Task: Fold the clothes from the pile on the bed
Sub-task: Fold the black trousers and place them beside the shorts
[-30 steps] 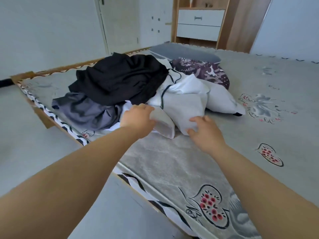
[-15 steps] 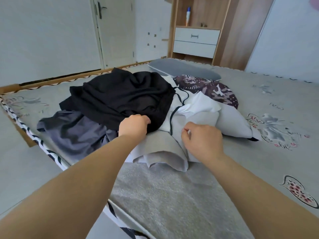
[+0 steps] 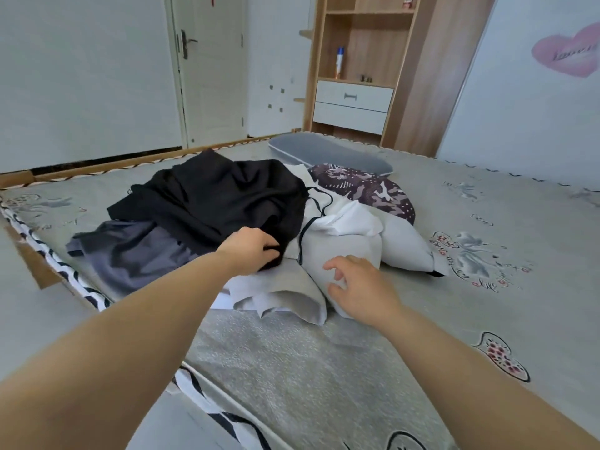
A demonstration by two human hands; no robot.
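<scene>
A pile of clothes lies on the grey bed (image 3: 324, 368). On top is a black garment (image 3: 214, 199), with a dark grey one (image 3: 130, 251) under it at the left. A white and light grey garment (image 3: 341, 248) with a dark drawstring spreads to the right, and a camouflage-print piece (image 3: 367, 190) lies behind it. My left hand (image 3: 250, 251) grips the near edge of the black garment. My right hand (image 3: 357, 284) hovers over the light grey garment with its fingers spread and loosely bent, holding nothing.
A grey pillow (image 3: 328, 154) lies at the far side of the bed. A wooden shelf unit with white drawers (image 3: 354, 105) stands behind, a white door (image 3: 211, 69) to its left. The bed's near left edge (image 3: 81, 290) has a black-and-white trim, with floor beyond.
My left hand moved from the light grey cloth up onto the black garment's edge and took hold of it. My right hand let go of the white cloth and opened.
</scene>
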